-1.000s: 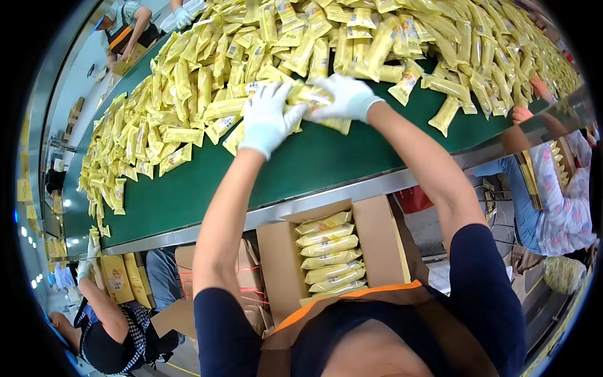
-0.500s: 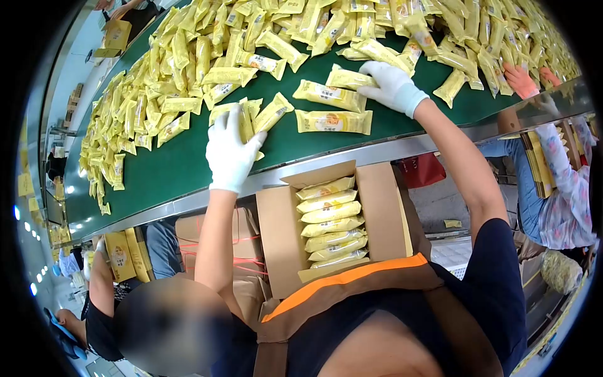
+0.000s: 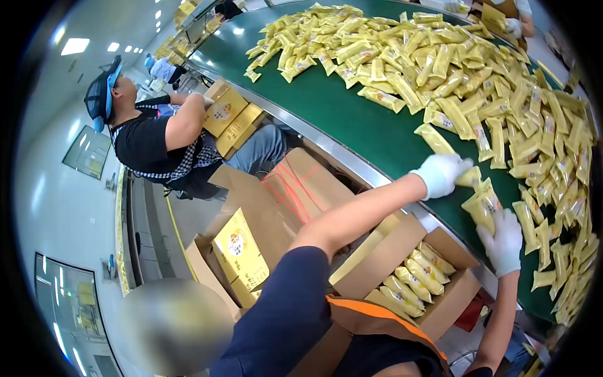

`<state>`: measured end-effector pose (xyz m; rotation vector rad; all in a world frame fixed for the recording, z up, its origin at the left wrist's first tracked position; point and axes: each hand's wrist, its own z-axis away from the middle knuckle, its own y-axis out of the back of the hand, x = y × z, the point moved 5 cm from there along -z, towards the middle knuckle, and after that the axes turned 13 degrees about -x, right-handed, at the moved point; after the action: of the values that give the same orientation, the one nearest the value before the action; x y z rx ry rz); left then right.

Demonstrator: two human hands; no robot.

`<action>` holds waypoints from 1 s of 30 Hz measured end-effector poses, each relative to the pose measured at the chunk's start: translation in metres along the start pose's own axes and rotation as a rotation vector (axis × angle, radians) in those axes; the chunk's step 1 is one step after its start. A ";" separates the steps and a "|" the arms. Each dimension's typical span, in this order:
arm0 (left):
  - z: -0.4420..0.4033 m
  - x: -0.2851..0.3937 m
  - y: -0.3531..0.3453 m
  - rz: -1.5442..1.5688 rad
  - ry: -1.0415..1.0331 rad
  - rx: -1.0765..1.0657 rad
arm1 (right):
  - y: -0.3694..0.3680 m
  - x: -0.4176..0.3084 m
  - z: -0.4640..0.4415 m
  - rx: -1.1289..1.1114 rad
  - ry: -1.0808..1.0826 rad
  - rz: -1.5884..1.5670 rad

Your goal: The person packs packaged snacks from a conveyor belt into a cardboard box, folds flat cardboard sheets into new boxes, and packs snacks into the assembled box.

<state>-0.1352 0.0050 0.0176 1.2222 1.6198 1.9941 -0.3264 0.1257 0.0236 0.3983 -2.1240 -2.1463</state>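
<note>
Two yellow pillow packets (image 3: 480, 210) over green belt (image 3: 333, 113), your right hand (image 3: 501, 242) closed on them; left hand (image 3: 443, 176) touches another, grip unclear. Squeeze lightly, align edges, spare crimped ends.

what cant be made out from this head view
Head view: whether the yellow pieces beside the left hand are one packet or two; the hand covers the middle.
Head view: anything under the top packets in the carton; those packets hide it.
Head view: fine wording on the piled packets; too small.
Head view: the round shape at lower left; blurred.
Head view: the head of the person at upper right; top edge cuts it off.
</note>
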 end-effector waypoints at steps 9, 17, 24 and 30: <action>0.032 -0.001 -0.018 -0.210 -0.102 -0.114 | 0.002 0.013 0.094 -0.104 -0.177 0.003; 0.052 -0.006 -0.011 -0.145 0.079 -0.183 | 0.022 0.059 0.052 -0.154 -0.187 -0.811; 0.051 -0.013 -0.020 -0.047 0.039 -0.269 | -0.015 0.025 -0.003 -0.403 -0.014 -0.313; 0.067 0.012 -0.021 -0.182 0.067 -0.254 | 0.021 0.013 0.068 0.068 -0.063 0.047</action>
<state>-0.0970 0.0638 0.0039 0.8925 1.3974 2.0659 -0.3579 0.1880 0.0426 0.2874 -2.2220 -2.0930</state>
